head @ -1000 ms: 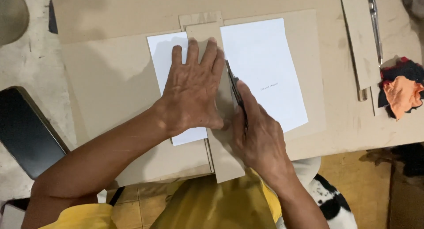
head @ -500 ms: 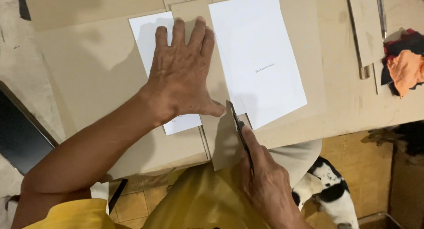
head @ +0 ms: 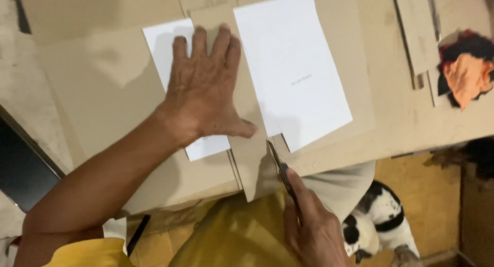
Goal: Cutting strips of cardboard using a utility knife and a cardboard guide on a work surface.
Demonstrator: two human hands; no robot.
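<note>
At the lower centre of the frame, the right hand [head: 315,231] is closed around a slim dark metal-bladed knife [head: 280,169]. Its long axis runs diagonally, tip pointing to the upper left, meeting the near end of a narrow matte brown cardboard strip [head: 247,117]. At centre frame, the left hand [head: 206,92] lies flat, fingers spread, pressing the strip. 2 smooth white rectangular paper sheets [head: 293,66] flank the strip on a large tan cardboard panel [head: 103,92].
</note>
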